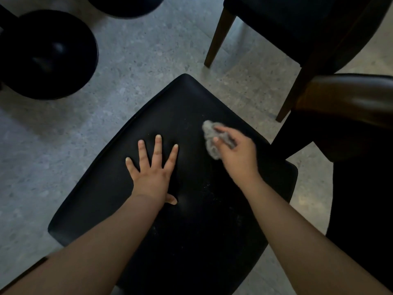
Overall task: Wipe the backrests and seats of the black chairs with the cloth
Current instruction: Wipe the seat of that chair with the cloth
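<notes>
Closest to me, at the bottom of the frame, both bare forearms reach up and in over the black seat (191,220) that fills the lower centre. My read is that this seat is mid-wipe and not finished: pale specks (209,189) lie scattered over its near right part, below the cloth hand, so that patch is left to do. The far corner looks plain black, though the picture is too dark for me to call it clean.

Left of centre, the left hand (152,171) lies flat on the cushion, palm down, fingers straight and spread well apart, thumb tucked back toward the wrist. It seems to be bracing the chair and carries nothing.

A little farther and to the right, the right hand (236,154) is slightly blurred. Its fingers are curled round a bunched grey cloth (209,137), the thumb pinching it from the near side; the wad sticks out to the upper left of the knuckles, low over the seat's right-hand part. Whether it touches the cushion, I cannot tell.

At the right edge a curved brown and black shape (350,99) rises, which I take to be this chair's backrest. Nothing shows whether it has been wiped.

Beyond that, a second black chair (287,22) on wooden legs occupies the upper right, and two round black stools (46,54) sit in the upper left on the speckled floor (148,50). By my reckoning those are left to do.
</notes>
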`<action>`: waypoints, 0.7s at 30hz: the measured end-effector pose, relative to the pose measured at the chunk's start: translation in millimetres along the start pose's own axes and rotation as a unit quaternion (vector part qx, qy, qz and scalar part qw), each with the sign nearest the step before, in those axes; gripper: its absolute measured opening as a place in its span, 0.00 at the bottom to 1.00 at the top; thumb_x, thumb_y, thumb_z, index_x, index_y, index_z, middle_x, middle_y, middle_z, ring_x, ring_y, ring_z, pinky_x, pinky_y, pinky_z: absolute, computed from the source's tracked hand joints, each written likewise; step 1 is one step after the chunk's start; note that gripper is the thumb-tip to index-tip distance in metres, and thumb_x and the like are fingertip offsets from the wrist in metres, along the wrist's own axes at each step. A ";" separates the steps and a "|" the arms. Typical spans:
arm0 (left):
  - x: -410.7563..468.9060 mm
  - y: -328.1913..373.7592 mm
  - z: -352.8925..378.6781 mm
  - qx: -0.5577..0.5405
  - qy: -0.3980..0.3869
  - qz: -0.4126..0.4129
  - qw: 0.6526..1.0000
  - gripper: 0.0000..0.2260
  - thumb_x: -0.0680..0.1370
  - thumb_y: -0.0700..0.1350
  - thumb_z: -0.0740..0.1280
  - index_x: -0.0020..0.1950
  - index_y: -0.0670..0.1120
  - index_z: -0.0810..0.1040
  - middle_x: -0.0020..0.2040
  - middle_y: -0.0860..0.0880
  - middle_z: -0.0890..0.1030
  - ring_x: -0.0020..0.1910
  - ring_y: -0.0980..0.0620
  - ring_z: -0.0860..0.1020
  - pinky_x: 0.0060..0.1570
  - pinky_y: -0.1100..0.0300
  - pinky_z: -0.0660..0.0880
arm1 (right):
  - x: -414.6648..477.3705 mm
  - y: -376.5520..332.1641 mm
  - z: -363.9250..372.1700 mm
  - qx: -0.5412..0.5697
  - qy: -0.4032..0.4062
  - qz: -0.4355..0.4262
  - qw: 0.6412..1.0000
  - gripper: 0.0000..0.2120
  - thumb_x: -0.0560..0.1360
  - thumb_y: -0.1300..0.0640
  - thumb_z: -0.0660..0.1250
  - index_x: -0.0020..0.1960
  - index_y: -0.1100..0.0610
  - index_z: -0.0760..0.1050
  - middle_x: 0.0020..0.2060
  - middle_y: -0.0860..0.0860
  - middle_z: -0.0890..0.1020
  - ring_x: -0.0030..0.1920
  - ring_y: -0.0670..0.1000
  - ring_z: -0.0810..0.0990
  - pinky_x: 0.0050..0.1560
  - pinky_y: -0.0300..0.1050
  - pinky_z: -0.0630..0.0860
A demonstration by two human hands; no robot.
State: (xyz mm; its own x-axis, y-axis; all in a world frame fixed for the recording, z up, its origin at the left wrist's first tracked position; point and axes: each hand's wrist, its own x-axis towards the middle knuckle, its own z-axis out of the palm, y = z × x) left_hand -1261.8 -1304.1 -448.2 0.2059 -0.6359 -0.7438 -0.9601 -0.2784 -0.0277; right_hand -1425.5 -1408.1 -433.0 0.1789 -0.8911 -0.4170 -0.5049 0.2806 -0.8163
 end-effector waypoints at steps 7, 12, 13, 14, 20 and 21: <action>0.4 -0.6 0.9 -0.001 0.003 -0.001 1.000 0.65 0.63 0.65 0.76 0.67 0.57 0.19 0.69 0.44 0.17 0.71 0.31 0.27 0.68 0.27 0.45 | 51.1 7.0 -14.2 -0.024 0.153 0.085 0.984 0.14 0.79 0.52 0.64 0.65 0.49 0.76 0.55 0.47 0.80 0.54 0.46 0.80 0.58 0.49 0.78; 0.1 -0.7 -0.2 0.003 0.005 0.003 1.000 0.65 0.63 0.66 0.75 0.69 0.57 0.19 0.68 0.43 0.17 0.71 0.30 0.27 0.68 0.27 0.45 | 21.6 -8.5 13.2 -0.012 0.002 -0.003 1.000 0.17 0.78 0.58 0.66 0.66 0.47 0.75 0.65 0.45 0.75 0.64 0.42 0.73 0.63 0.39 0.72; 0.2 -0.6 -1.1 0.003 0.003 0.004 1.000 0.65 0.63 0.66 0.75 0.69 0.56 0.19 0.68 0.43 0.17 0.71 0.30 0.27 0.68 0.27 0.45 | 13.8 -6.7 14.4 -0.012 -0.037 -0.005 0.999 0.17 0.78 0.58 0.67 0.65 0.46 0.75 0.65 0.44 0.75 0.64 0.41 0.73 0.63 0.39 0.73; -0.7 -0.2 -1.7 0.002 0.002 0.005 1.000 0.65 0.63 0.66 0.75 0.69 0.56 0.19 0.68 0.43 0.17 0.71 0.30 0.27 0.68 0.27 0.45 | 7.2 -4.7 13.6 -0.011 -0.062 -0.009 0.998 0.17 0.77 0.58 0.67 0.64 0.46 0.76 0.64 0.43 0.76 0.63 0.41 0.74 0.63 0.40 0.74; -12.6 -13.5 -5.2 0.008 0.051 0.040 0.998 0.63 0.63 0.70 0.72 0.72 0.55 0.21 0.73 0.44 0.23 0.74 0.33 0.31 0.71 0.31 0.50 | 38.6 -6.2 -16.1 -0.025 0.140 0.003 0.990 0.20 0.79 0.55 0.66 0.71 0.50 0.71 0.61 0.43 0.76 0.60 0.40 0.75 0.53 0.28 0.69; -14.6 -17.4 -5.9 0.001 0.059 0.047 0.997 0.64 0.63 0.71 0.72 0.72 0.55 0.22 0.74 0.45 0.24 0.75 0.35 0.32 0.72 0.33 0.50 | 48.5 -6.4 -15.8 -0.027 0.147 0.022 0.988 0.20 0.79 0.55 0.66 0.70 0.50 0.71 0.60 0.44 0.77 0.60 0.43 0.76 0.53 0.30 0.70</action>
State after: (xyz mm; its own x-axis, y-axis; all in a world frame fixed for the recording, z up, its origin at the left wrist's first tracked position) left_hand -1246.9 -1294.2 -432.9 0.1364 -0.7396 -0.6591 -0.9765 -0.2126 0.0365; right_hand -1426.9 -1458.7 -441.6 -0.0937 -0.9461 -0.3101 -0.5526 0.3085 -0.7743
